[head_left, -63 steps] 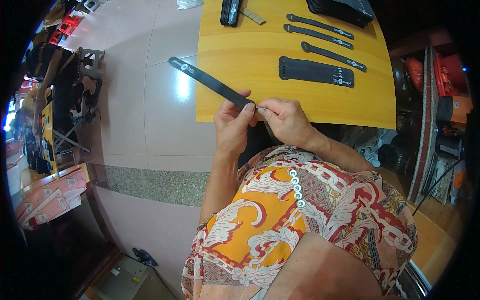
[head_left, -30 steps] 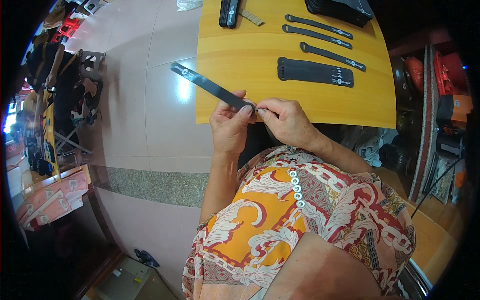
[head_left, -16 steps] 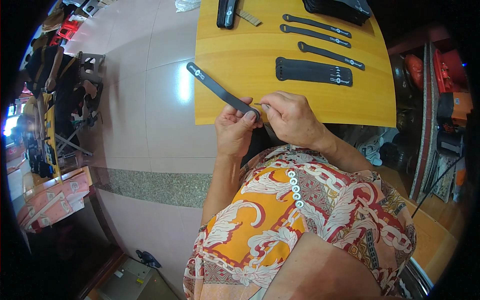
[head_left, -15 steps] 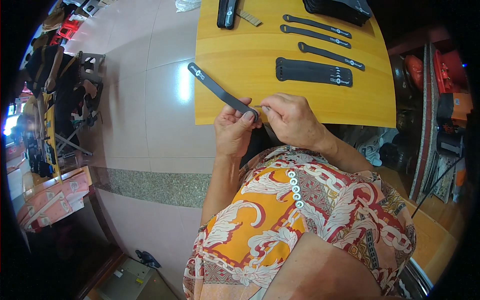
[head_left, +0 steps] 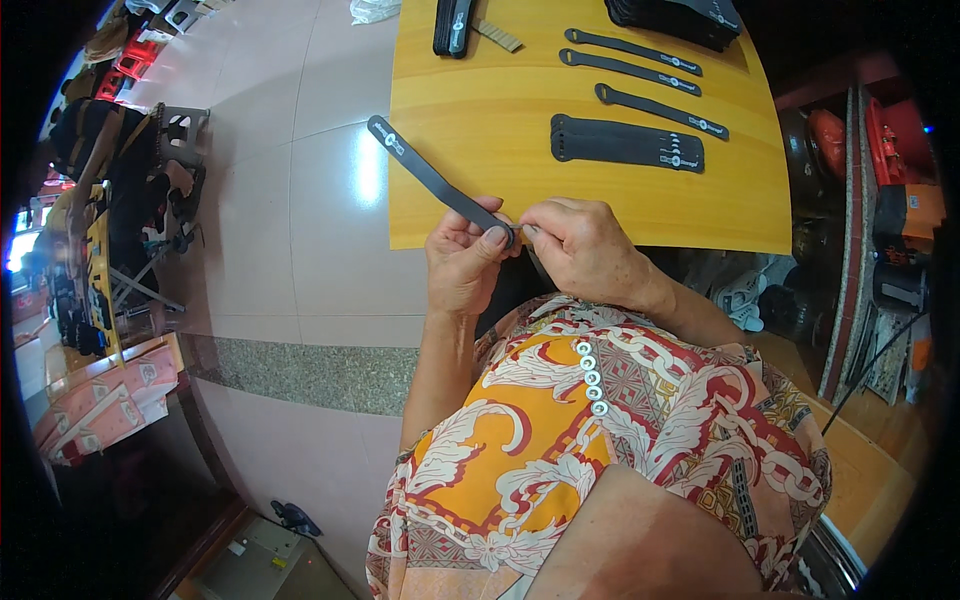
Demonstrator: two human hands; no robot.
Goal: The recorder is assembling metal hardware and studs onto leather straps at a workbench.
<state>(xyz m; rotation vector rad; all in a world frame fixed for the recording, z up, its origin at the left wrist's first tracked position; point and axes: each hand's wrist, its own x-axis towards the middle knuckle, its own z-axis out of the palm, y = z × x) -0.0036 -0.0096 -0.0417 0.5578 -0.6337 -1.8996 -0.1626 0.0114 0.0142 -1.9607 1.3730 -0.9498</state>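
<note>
My left hand (head_left: 468, 262) is closed on a black cable strap (head_left: 425, 175), its thumb pressing near the lower end. The strap's long printed end sticks out up and to the left, beyond the table's left edge. Right beside that lower end, my right hand (head_left: 585, 245) is closed in a pinch; a small tan bit shows between the two hands, too little to name. On the yellow table (head_left: 460, 110) ahead lie three single black straps (head_left: 640, 72), each with a slotted end at the left. Just nearer is a fanned stack of black straps (head_left: 610, 142).
More black straps (head_left: 455, 28) lie bundled at the table's far left, next to a tan ridged strip (head_left: 497, 36). A thick black pile (head_left: 680, 20) sits at the far right. Shelving with red and orange items (head_left: 910, 210) stands on the right; a stool (head_left: 185, 130) is off left.
My right hand has shifted slightly down and left, its fingertips closer to the strap's lower end. The strap in my left hand has tipped slightly, its far end moving up and left.
</note>
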